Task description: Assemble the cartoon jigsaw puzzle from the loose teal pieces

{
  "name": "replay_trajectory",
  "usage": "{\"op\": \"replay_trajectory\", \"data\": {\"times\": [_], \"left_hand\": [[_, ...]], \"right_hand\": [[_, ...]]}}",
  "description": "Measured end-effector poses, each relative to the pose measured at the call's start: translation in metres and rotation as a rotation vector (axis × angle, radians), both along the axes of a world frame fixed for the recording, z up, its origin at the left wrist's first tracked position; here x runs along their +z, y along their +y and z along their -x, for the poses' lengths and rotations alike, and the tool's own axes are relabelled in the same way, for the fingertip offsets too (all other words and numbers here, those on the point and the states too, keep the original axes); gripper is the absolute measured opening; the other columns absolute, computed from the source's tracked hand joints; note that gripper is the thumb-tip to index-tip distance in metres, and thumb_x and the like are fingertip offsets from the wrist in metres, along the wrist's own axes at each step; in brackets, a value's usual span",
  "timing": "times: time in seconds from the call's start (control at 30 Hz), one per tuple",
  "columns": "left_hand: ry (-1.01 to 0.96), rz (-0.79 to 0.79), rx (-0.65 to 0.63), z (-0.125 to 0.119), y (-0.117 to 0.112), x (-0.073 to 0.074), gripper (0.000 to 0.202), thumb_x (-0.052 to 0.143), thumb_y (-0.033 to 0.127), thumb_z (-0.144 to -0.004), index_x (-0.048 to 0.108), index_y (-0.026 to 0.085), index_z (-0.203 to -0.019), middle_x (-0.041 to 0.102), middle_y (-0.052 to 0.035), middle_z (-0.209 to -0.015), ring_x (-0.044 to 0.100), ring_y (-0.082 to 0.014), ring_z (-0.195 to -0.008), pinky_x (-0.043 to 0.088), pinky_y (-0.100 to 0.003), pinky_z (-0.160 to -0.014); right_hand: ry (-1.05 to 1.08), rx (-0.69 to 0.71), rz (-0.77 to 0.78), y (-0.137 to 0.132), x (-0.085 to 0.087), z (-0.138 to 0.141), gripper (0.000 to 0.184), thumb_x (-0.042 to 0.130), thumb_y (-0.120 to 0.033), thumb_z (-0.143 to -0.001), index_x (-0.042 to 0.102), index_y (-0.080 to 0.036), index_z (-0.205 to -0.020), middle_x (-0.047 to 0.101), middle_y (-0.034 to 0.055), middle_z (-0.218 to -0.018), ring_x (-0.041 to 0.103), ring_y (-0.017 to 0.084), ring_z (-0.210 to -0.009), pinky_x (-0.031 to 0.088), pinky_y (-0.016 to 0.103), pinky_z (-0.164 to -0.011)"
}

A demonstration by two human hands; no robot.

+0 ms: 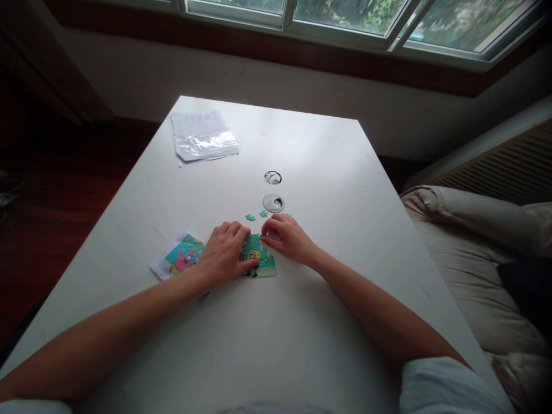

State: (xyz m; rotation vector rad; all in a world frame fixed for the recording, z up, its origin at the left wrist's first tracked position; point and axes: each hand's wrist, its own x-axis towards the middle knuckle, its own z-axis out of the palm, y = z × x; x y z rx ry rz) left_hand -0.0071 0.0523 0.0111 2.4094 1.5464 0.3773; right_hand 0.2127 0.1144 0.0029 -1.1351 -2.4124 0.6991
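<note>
**Teal cartoon jigsaw (263, 264) part-built between two hands**

White sleeves sit nearest me, and from them two bare forearms run out over the white tabletop (302, 322), angling in towards each other.

The left hand (224, 250) lies palm down and spread over the left part of the small rectangular teal cardboard jigsaw. Its fingers are loosely bent and its thumb rests along the lower edge, pressing rather than gripping. The right hand (287, 237) has its fingertips bunched at the jigsaw's upper right edge. Whether a piece is pinched there I cannot tell.

The jigsaw sits just in front of the person, near the middle of the tabletop. What shows between the hands looks joined into one block, so I judge it largely assembled.

Just left of the left hand lies a picture card with a pink starfish figure (181, 259).

Beyond the knuckles, a few loose teal pieces (250, 217) lie apart from the block, not yet fitted.

Farther on are two round clear plastic discs (273, 202). Towards the far left corner is a crumpled clear plastic bag on printed paper (202, 137), and behind it the window (345, 17).
</note>
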Motion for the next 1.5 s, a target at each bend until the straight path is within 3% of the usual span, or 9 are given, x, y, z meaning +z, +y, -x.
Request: {"op": "replay_trajectory", "data": {"times": [0.23, 0.43, 0.53, 0.7, 0.87, 1.27, 1.5], "left_hand": [[0.045, -0.014, -0.007, -0.001, -0.004, 0.001, 0.060, 0.072, 0.051, -0.084, 0.051, 0.024, -0.133, 0.057, -0.0095, -0.121, 0.050, -0.0301, -0.112, 0.042, -0.045, -0.096], [0.140, -0.129, -0.133, -0.008, -0.015, -0.002, 0.035, 0.052, 0.033, -0.099, 0.055, 0.020, -0.132, 0.056, -0.0133, -0.138, 0.050, -0.0302, -0.126, 0.038, -0.048, -0.107], [0.195, -0.141, -0.199, -0.013, -0.026, -0.005, 0.038, 0.041, 0.027, -0.103, 0.054, 0.015, -0.137, 0.056, -0.0154, -0.142, 0.051, -0.0299, -0.130, 0.037, -0.048, -0.110], [0.197, -0.103, -0.273, -0.020, -0.045, -0.013, 0.070, 0.041, 0.055, -0.101, 0.037, 0.008, -0.153, 0.031, -0.0201, -0.162, 0.027, -0.0356, -0.151, 0.022, -0.053, -0.122], [0.167, -0.047, -0.290, -0.020, -0.048, -0.019, 0.080, 0.037, 0.062, -0.100, 0.025, 0.010, -0.159, 0.017, -0.0177, -0.167, 0.012, -0.0341, -0.156, 0.012, -0.052, -0.126], [0.126, -0.034, -0.311, -0.019, -0.046, -0.021, 0.085, 0.038, 0.065, -0.098, 0.018, 0.011, -0.161, 0.013, -0.0180, -0.168, 0.005, -0.0319, -0.157, 0.007, -0.052, -0.126], [0.129, -0.043, -0.267, -0.019, -0.043, -0.025, 0.085, 0.040, 0.065, -0.097, 0.020, 0.012, -0.160, 0.014, -0.0185, -0.167, 0.007, -0.0328, -0.157, 0.007, -0.053, -0.126]], "right_hand": [[0.092, 0.017, 0.109, 0.004, 0.004, -0.001, 0.004, 0.066, -0.022, -0.087, 0.064, -0.020, -0.084, 0.061, -0.0002, -0.079, 0.053, 0.014, -0.077, 0.037, 0.026, -0.072], [0.092, -0.005, 0.146, 0.004, 0.007, -0.001, 0.005, 0.061, -0.021, -0.086, 0.063, -0.019, -0.082, 0.061, -0.0008, -0.076, 0.051, 0.013, -0.071, 0.036, 0.024, -0.068], [0.106, -0.020, 0.172, 0.006, 0.005, -0.002, 0.006, 0.060, -0.023, -0.085, 0.063, -0.019, -0.082, 0.061, -0.0011, -0.074, 0.051, 0.012, -0.069, 0.037, 0.024, -0.066], [0.141, -0.048, 0.224, 0.008, 0.001, -0.003, 0.007, 0.060, -0.025, -0.085, 0.062, -0.019, -0.083, 0.059, -0.0024, -0.072, 0.049, 0.011, -0.065, 0.037, 0.023, -0.063], [0.160, -0.066, 0.247, 0.008, 0.000, -0.004, 0.010, 0.060, -0.029, -0.085, 0.062, -0.019, -0.085, 0.059, -0.0028, -0.070, 0.048, 0.011, -0.064, 0.037, 0.023, -0.063], [0.220, -0.074, 0.304, 0.011, -0.003, -0.007, 0.014, 0.060, -0.031, -0.086, 0.066, -0.019, -0.091, 0.067, -0.0002, -0.081, 0.055, 0.012, -0.070, 0.043, 0.024, -0.068], [0.100, -0.051, 0.378, 0.012, 0.008, -0.019, 0.017, 0.061, -0.029, -0.083, 0.069, -0.020, -0.095, 0.066, -0.0013, -0.073, 0.056, 0.013, -0.066, 0.041, 0.023, -0.063]]}}
